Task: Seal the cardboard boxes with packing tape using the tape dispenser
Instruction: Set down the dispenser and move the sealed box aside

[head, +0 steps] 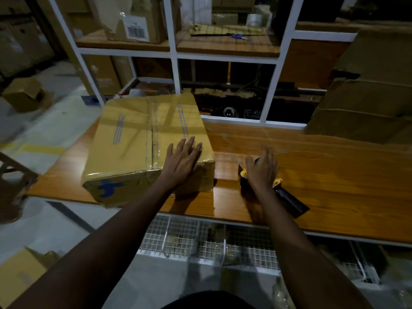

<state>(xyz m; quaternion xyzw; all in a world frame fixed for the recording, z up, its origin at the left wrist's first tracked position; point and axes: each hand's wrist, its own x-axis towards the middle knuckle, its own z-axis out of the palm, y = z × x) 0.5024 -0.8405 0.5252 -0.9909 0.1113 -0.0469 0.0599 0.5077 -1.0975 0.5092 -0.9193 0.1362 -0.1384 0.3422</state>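
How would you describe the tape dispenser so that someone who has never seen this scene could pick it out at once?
Start at the long wooden table in front of the shelving. Right of the taped cardboard box on it, the right hand grips the tape dispenser. It is the only black-and-yellow tool there, its dark handle sticking out towards the table edge.
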